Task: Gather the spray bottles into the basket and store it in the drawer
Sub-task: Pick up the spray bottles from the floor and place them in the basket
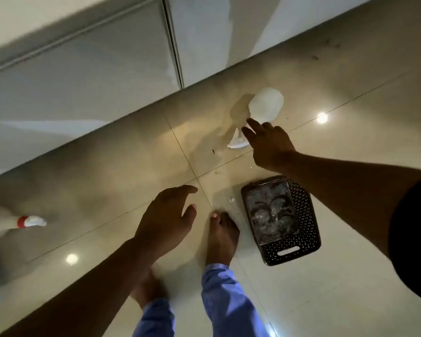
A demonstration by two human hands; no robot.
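Right hand (269,142) is out over the floor (131,181) now, reaching toward the pale spray bottle (265,104) lying on its side near the foot of the cabinet fronts (83,69). Fingers (254,125) spread and apart, nothing gripped; the tips overlap the bottle's neck from where I stand, and I can't tell whether they touch it. The white trigger head (237,142) pokes out just beside the hand, pointing back toward the person.

Left hand (167,220) hangs lower, palm down, its fingers loosely apart, empty, above the tile joint.

Second spray bottle (9,223) sits well apart at the left edge, also on its side, pale body, red collar, white nozzle aimed right. Only part of it shows.

The basket (306,229), dark perforated plastic with a slot handle at its near end, rests on the floor under the right forearm, just beside the person's bare foot (221,239). Nothing that looks like a bottle is in it; the bottom has a scuffed, whitish pattern. So both bottles are on the tiles, outside the basket.

The other bare foot (148,285) is half hidden by the left forearm, with blue trouser cuffs (229,297) below. Glossy beige tiles throw back two ceiling lights. The cabinet fronts run along the top, closed, a thin vertical seam between two panels.
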